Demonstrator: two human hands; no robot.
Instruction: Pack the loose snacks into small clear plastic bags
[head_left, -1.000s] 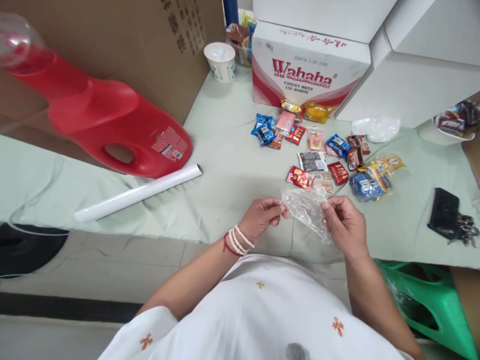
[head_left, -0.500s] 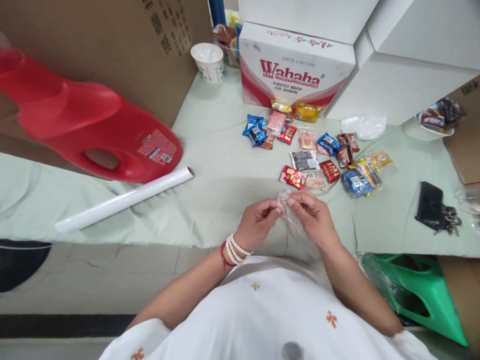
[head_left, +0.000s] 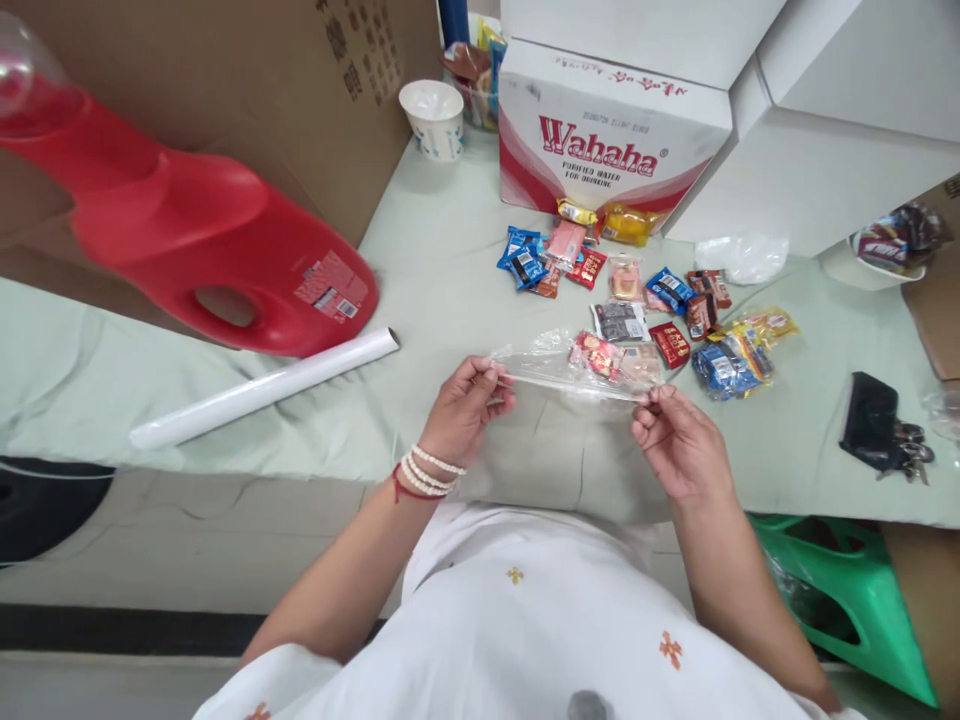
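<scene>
A clear plastic bag [head_left: 541, 362] is stretched sideways between my two hands, above the table's front part. My left hand [head_left: 466, 402], with white bead bracelets at the wrist, pinches its left end. My right hand [head_left: 681, 438] pinches the right end. Through the film a red snack packet [head_left: 596, 354] and a pale pink packet [head_left: 640, 364] show on the cloth. Just beyond lie a grey packet [head_left: 621, 322], a dark red packet [head_left: 670, 345], blue packets [head_left: 670, 290] and brown packets [head_left: 703, 314]. Right of them rests a blue and yellow bagged bundle [head_left: 731, 365].
A red detergent bottle [head_left: 225, 240] and a white roll [head_left: 266, 388] lie on the left. The Wahaba-style water carton [head_left: 611, 140] stands at the back, with a paper cup [head_left: 433, 120] to its left. Keys with a black case [head_left: 874, 420] lie right; a green stool [head_left: 862, 600] stands below.
My hands have moved apart, left hand to the left and right hand to the right. The crumpled plastic between them is now spread wide. The view has shifted slightly.
</scene>
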